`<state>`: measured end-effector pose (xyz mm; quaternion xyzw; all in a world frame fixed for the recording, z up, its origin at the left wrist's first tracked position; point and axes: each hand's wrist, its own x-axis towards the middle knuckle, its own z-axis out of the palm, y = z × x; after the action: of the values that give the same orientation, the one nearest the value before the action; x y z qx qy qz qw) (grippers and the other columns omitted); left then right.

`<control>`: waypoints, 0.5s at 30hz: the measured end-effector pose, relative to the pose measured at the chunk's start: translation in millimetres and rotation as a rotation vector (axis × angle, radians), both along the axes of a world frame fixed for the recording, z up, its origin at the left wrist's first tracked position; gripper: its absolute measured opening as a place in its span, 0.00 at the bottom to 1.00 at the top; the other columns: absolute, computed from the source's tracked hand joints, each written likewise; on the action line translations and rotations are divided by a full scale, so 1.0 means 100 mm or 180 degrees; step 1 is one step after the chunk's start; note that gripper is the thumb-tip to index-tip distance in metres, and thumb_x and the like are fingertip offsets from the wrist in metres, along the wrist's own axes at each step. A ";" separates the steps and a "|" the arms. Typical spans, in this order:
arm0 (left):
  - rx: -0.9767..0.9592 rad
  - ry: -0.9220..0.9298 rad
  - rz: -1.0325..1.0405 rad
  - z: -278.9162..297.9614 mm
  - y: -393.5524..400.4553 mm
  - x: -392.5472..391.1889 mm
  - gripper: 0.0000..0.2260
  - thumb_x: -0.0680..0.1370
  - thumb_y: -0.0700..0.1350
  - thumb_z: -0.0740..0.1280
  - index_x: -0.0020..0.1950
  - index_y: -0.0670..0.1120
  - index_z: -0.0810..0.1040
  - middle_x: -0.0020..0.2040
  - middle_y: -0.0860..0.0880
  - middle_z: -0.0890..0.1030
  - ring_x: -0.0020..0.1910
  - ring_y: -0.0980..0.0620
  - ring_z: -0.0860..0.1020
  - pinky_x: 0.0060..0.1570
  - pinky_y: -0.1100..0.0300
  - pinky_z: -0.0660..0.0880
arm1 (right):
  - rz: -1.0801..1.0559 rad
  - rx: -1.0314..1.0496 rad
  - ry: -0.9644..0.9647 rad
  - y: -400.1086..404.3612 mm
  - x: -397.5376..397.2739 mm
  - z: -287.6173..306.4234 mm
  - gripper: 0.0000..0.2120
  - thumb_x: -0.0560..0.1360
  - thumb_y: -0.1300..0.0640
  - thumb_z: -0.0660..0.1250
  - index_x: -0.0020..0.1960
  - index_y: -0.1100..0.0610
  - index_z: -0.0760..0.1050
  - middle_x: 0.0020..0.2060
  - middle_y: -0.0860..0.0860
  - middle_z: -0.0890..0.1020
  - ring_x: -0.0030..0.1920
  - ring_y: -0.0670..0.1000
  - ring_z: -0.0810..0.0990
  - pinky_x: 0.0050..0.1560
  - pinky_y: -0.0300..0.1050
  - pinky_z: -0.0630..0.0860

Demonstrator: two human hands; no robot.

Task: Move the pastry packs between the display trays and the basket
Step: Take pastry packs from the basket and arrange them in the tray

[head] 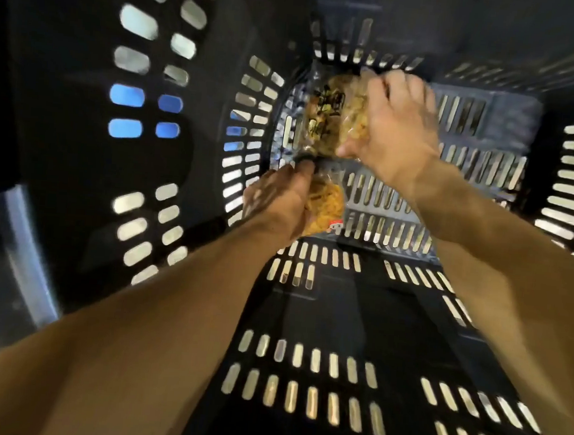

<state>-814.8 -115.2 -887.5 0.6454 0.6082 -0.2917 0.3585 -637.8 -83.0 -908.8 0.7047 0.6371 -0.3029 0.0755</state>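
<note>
Bare forearms reached down from the lower edge of the head view into a deep black plastic basket (301,373), its walls and floor smooth, hard and pierced by rows of rounded slots. Far down near the basket's floor, the left hand (276,202) curled its fingers round a clear crinkled pastry pack (327,206) of golden-orange pieces with a small red-and-white label at its near end. Beyond it, toward the basket's far wall, the right hand (396,123) gripped a second pack (324,117), glossy film over pale brown pastry with dark print. Motion blur smeared both packs and the right fingers, so the print was unreadable. Each palm covered part of its pack, and the basket's rim was cut off by the frame.
</note>
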 end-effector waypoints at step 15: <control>0.0267 -0.0279 0.0802 0.98 0.13 0.07 0.14 0.79 0.50 0.70 0.61 0.54 0.70 0.45 0.55 0.73 0.51 0.50 0.76 0.54 0.56 0.73 | -0.2255 -0.0509 0.1330 -0.65 0.18 0.51 0.29 0.71 0.57 0.78 0.63 0.52 0.63 0.45 0.48 0.79 0.44 0.49 0.82 0.46 0.44 0.82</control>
<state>-807.7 -102.5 -789.4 0.5904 0.6798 -0.1902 0.3913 -619.5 -147.8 -858.0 0.7956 0.3314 -0.4951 -0.1098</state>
